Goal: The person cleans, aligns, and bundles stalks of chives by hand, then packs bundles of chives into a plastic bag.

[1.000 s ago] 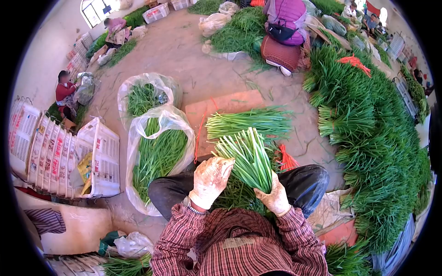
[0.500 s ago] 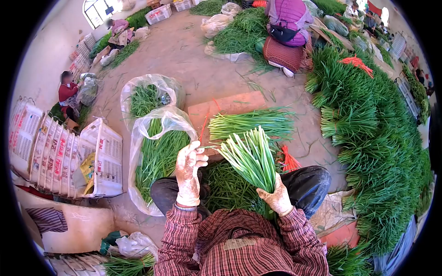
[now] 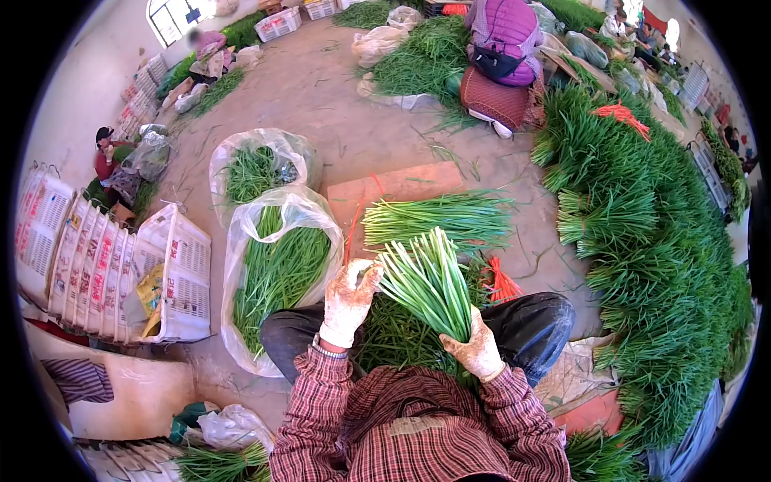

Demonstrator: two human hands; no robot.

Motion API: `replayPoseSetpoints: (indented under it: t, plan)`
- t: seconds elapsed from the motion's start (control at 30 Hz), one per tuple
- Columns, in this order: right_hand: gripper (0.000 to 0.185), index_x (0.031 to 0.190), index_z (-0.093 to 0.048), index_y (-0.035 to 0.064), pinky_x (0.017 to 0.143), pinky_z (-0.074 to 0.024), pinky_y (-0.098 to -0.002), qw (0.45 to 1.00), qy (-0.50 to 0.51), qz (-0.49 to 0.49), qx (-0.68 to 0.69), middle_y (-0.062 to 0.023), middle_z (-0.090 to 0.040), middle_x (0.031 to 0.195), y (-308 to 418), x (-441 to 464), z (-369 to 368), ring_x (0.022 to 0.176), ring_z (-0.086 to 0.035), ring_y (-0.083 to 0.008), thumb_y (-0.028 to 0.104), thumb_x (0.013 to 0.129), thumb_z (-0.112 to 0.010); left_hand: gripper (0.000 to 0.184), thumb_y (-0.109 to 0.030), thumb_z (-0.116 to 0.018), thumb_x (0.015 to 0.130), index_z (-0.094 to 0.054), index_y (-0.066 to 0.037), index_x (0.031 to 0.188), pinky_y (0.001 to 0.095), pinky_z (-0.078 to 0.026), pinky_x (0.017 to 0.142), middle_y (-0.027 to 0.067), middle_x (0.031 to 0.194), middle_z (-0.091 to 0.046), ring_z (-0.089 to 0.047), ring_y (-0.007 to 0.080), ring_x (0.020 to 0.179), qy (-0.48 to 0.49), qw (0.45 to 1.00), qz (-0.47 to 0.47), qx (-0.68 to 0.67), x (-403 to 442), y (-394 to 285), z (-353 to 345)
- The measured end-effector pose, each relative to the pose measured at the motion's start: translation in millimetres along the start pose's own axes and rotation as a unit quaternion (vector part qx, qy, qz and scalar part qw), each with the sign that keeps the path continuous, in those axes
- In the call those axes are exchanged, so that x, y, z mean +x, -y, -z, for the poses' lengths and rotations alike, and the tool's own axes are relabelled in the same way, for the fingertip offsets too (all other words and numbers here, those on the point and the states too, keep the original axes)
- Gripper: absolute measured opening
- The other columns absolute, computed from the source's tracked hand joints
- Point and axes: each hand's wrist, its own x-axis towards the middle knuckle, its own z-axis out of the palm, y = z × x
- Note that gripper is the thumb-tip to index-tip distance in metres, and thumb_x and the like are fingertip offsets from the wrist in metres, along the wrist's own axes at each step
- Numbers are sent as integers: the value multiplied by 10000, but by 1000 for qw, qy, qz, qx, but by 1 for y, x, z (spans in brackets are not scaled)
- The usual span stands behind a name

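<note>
My right hand [image 3: 480,350], in a stained pale glove, is closed around the lower part of a bunch of chives [image 3: 430,281]. Their pale stem ends fan out upward and to the left. Beside those ends is my gloved left hand [image 3: 348,304], its thumb and forefinger curled together near the outer stems; whatever lies between them is too small to make out. Beyond the bunch, a pile of chives [image 3: 438,218] lies across a reddish board [image 3: 401,183]. Loose green leaves [image 3: 401,333] lie between my knees.
Two clear plastic bags [image 3: 277,197] of greens stand at left, near stacked white crates [image 3: 186,273]. Orange ties [image 3: 503,281] lie by my right knee. A long bank of bundled chives [image 3: 642,265] lines the right side. A person in purple [image 3: 506,40] sits ahead.
My left hand has moved down and right, closer to the bunch; the thin stem at its fingertips no longer shows. The bunch has dropped slightly. A person at far left has turned their head.
</note>
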Motion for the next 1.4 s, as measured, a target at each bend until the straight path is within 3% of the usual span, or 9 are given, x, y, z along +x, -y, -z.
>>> replayPoseSetpoints:
  t: [0.13,0.2,0.33,0.43,0.5,0.8,1.0,1.17,1.4]
  plan:
    - [824,1508,-378,21,1006,-502,-365,1000,-4,17,-15,-208,-632,1307,2,-2,0,1175,-652,-296,134,812,-805,237,-248,-591,1034,-681,-29,1045,311,-560,729,78,906,-729,-684,183,753,-2,992,60,-107,12,5,18]
    - [824,1508,-380,21,1007,-501,-363,1000,-9,2,-1,-210,-631,1309,-3,-3,1,1178,-649,-294,129,809,-803,295,-234,-520,1062,-643,34,1077,279,-569,692,118,924,-720,-683,166,728,-37,874,102,-473,18,46,26]
    - [835,1518,-379,41,990,-515,-365,999,-46,-3,-21,-221,-630,1306,0,1,3,1162,-660,-330,125,800,-798,409,-347,-568,1050,-609,22,1222,288,-564,871,127,1085,-726,-705,175,955,179,926,146,-298,12,41,46]
    - [861,1538,-354,51,894,-572,-386,987,-102,84,-94,-237,-640,1289,5,6,-2,1068,-698,-380,113,798,-791,1051,-538,-814,814,-319,43,1536,399,-506,1045,241,1502,-475,-578,321,1294,389,899,186,-78,-27,40,1]
    - [862,1540,-351,49,869,-579,-381,984,-111,96,-99,-239,-643,1281,12,8,-8,1048,-706,-374,110,801,-790,1180,-553,-826,794,-167,26,1584,439,-448,1113,247,1581,-350,-405,371,1437,390,856,211,-265,-55,37,-36]
    - [911,1500,-398,-9,676,-565,-401,928,51,175,-324,-186,-678,1000,53,5,-25,832,-696,-333,354,777,-816,436,-136,-833,834,-647,33,1191,384,-542,996,147,1167,-715,-690,238,1049,88,774,226,-585,-61,-10,-79]
    - [502,1241,-688,104,548,-548,-312,945,-36,293,-139,-81,-711,843,88,29,13,596,-664,-182,306,808,-843,753,-163,-841,774,-469,7,1406,351,-558,835,98,1029,-695,-682,213,916,133,758,261,-582,-71,-2,-57]
    - [862,1526,-441,134,683,-571,-278,972,-31,180,-146,-88,-696,1169,110,45,20,732,-686,-124,327,791,-847,627,-196,-866,758,-567,-7,1275,359,-566,812,72,979,-677,-662,193,858,178,735,230,-612,-72,-12,-59]
    - [187,1121,-687,-18,661,-532,-228,987,65,4,145,-28,-697,906,99,62,21,721,-621,-56,70,957,-701,570,-217,-875,770,-608,13,1217,382,-569,813,88,1015,-673,-647,185,798,232,714,225,-620,-81,-12,-52]
